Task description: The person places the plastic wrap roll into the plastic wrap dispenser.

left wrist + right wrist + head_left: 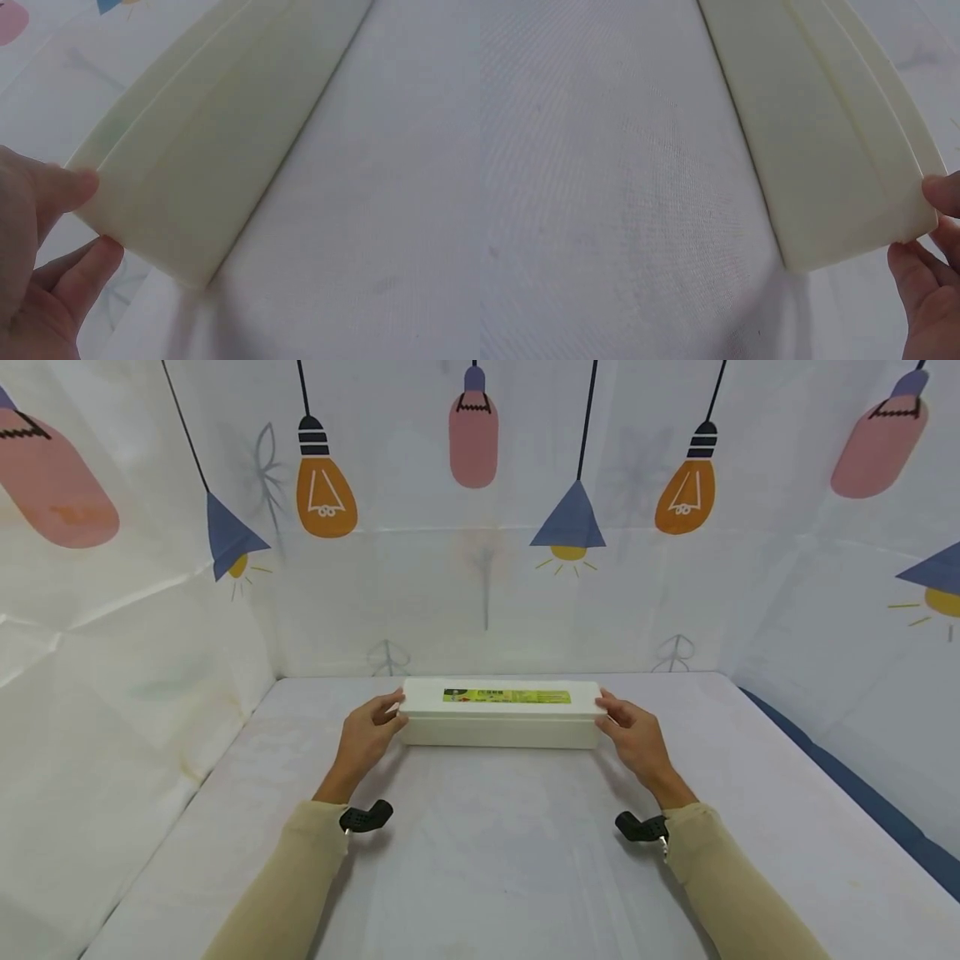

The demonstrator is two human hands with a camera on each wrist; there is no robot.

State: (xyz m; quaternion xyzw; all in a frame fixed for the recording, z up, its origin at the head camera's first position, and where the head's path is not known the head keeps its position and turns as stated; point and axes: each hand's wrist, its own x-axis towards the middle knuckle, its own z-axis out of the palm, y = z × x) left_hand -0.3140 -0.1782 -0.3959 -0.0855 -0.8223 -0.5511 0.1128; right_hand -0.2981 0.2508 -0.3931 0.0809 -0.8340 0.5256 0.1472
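Note:
A long, pale cream lidded box [499,732] sits crosswise at the far side of the white table, a green and yellow label [507,696] on its lid. At its left end my left hand [369,737] grips the corner, thumb at the front edge and fingers along the end. My right hand [636,737] grips the opposite end in the same manner. Up close in the left wrist view, thumb and fingertips press the box's end [161,217] just below the lid seam. The right wrist view shows thumb and fingers on the other end [855,225].
White cloth [487,852] covers the table. Behind it and at both sides hang white curtains [420,585] printed with lamps and bulbs. A dark blue strip [862,785] runs along the right table edge. Black devices [367,817] are strapped at both wrists.

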